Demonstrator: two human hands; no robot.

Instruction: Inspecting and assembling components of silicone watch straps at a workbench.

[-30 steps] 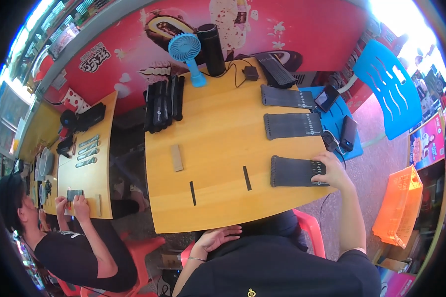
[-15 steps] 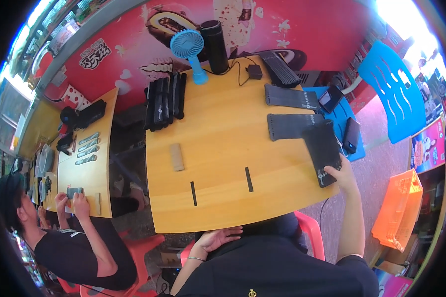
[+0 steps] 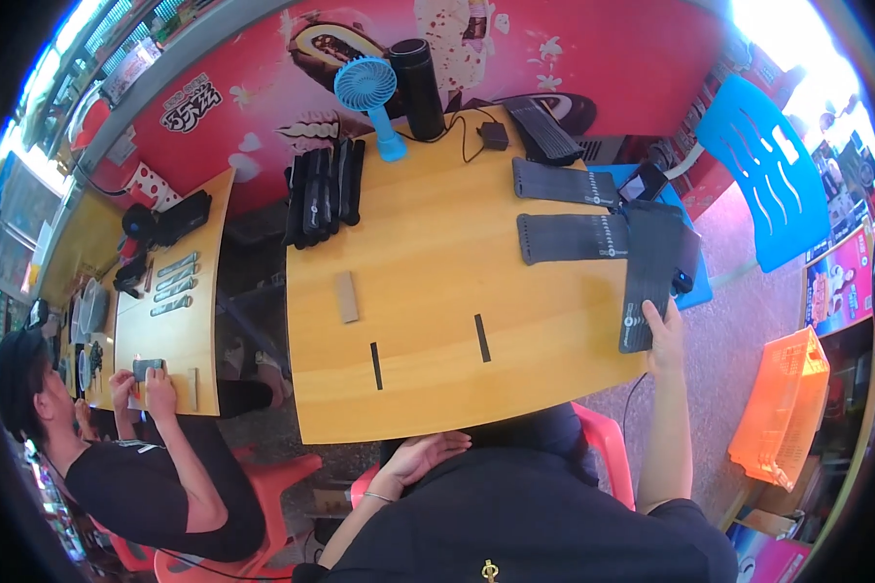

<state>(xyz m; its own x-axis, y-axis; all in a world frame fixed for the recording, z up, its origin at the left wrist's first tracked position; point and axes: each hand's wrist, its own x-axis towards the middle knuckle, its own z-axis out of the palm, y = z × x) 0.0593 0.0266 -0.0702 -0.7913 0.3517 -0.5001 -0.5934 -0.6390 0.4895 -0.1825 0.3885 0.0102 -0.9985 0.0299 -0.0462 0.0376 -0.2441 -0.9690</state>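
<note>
My right hand [image 3: 663, 335] is closed on the near end of a flat black fabric piece [image 3: 649, 267] with white print, at the table's right edge. The piece points away from me, its far part overlapping the end of another flat black piece [image 3: 566, 238]. Beyond that lies a similar black piece [image 3: 559, 182], and a stack of ribbed black pieces [image 3: 544, 134] sits at the far right corner. My left hand [image 3: 426, 459] rests palm up below the table's near edge, fingers stretched out and holding nothing.
The wooden table [image 3: 408, 282] bears folded black bundles [image 3: 321, 194], a blue fan [image 3: 366, 87], a black bottle [image 3: 416, 87], an adapter [image 3: 494, 135], a beige strip [image 3: 347, 296] and two black marks. Right: blue chair [image 3: 763, 175], orange basket [image 3: 778, 408]. A co-worker [image 3: 136, 486] sits left.
My right hand has moved the held black piece a little away from me and turned it, so its far end has swung right. My left hand stays below the table edge.
</note>
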